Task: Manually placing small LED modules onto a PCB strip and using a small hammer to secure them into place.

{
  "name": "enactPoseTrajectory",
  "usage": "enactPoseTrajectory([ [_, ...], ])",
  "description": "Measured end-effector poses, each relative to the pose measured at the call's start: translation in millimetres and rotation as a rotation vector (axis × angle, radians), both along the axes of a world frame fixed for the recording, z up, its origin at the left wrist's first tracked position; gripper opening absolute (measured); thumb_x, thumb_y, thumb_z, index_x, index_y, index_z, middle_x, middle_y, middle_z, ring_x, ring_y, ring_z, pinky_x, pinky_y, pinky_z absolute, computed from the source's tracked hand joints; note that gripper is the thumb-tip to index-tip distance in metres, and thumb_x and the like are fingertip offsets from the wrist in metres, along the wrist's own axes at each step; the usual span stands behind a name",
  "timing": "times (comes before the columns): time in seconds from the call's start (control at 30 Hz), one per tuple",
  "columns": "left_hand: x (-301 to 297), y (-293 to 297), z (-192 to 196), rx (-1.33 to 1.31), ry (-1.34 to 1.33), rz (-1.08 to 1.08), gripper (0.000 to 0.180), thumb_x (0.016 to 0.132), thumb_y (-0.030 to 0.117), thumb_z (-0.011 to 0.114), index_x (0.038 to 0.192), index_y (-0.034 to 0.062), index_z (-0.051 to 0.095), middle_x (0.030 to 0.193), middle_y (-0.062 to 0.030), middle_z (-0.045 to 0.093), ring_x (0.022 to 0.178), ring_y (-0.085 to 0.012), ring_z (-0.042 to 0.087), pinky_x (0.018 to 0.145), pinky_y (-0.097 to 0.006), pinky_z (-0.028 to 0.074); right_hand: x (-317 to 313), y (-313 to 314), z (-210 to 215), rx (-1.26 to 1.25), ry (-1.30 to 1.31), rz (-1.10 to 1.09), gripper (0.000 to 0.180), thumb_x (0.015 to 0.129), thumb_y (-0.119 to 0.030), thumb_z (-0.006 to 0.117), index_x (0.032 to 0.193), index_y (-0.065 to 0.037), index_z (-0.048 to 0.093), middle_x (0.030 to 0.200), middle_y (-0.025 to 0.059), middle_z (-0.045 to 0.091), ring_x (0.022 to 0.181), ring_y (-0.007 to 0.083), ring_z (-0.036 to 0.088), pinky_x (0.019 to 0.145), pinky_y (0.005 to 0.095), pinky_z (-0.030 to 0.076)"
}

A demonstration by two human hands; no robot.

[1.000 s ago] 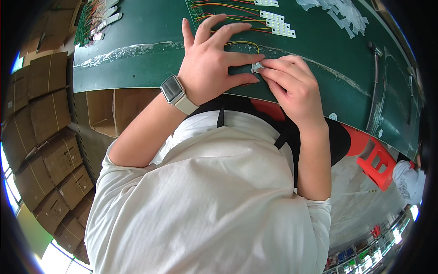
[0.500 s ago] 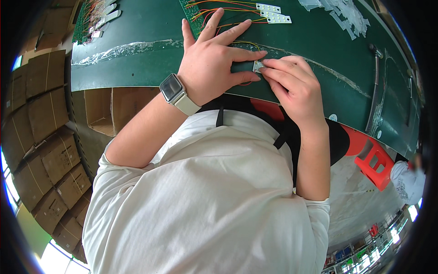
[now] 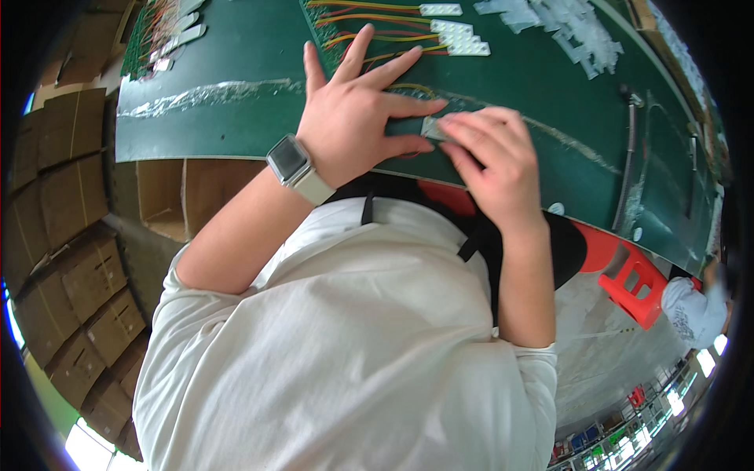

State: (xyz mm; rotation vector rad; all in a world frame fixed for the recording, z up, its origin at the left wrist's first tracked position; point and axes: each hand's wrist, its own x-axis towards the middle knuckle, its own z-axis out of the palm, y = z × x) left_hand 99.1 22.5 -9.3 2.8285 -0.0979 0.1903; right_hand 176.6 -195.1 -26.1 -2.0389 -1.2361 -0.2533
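Note:
A small white LED board (image 3: pixel 430 127) with thin wires lies low on the green tabletop between my hands. My right hand (image 3: pixel 501 157) has its fingers drawn together on the board's right end and partly hides it. My left hand (image 3: pixel 345 118), wearing a watch, rests with its fingers spread wide. Its index finger and thumb tips reach to the board's left side. A yellow wire (image 3: pixel 410 86) arcs beside the left index finger. Beyond the fingertips, several white LED boards (image 3: pixel 462 39) hang off coloured wires from a green circuit board (image 3: pixel 316 23).
Clear plastic pieces (image 3: pixel 577 39) are heaped at the far right. Another wired green board bundle (image 3: pixel 169 35) sits far left. A dark metal rod (image 3: pixel 628 157) lies on the right. Cardboard boxes (image 3: pixel 71 180) are stacked left of the table; a red stool (image 3: pixel 636 286) stands right.
The whole view has shifted slightly, showing more of the table's far side. Both hands keep nearly the same pose around the small LED board.

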Motion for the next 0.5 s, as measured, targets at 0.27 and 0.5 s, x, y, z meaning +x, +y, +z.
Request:
enactPoseTrajectory([
  [0.27,-5,-2,7,-0.013,0.058,0.025,0.054,0.068,0.052,0.088,0.120,0.0459,0.078,0.162,0.0075,0.049,0.159,-0.0356,0.023,0.118,-0.080,0.003,55,-23,11,0.000,0.069,-0.354,0.028,0.085,-0.010,0.081,0.113,-0.011,0.079,0.110,0.0074,0.076,0.102,0.0277,0.067,0.090,0.0388,0.054],
  [0.5,-5,-7,9,-0.009,0.060,0.036,0.055,0.068,0.055,0.086,0.121,0.0469,0.076,0.161,0.0080,0.049,0.158,-0.0336,0.026,0.118,-0.082,0.007,135,1,15,-0.122,-0.035,-0.384,0.031,0.087,-0.019,0.081,0.117,-0.014,0.078,0.118,0.0064,0.073,0.112,0.0286,0.064,0.099,0.0392,0.052],
])
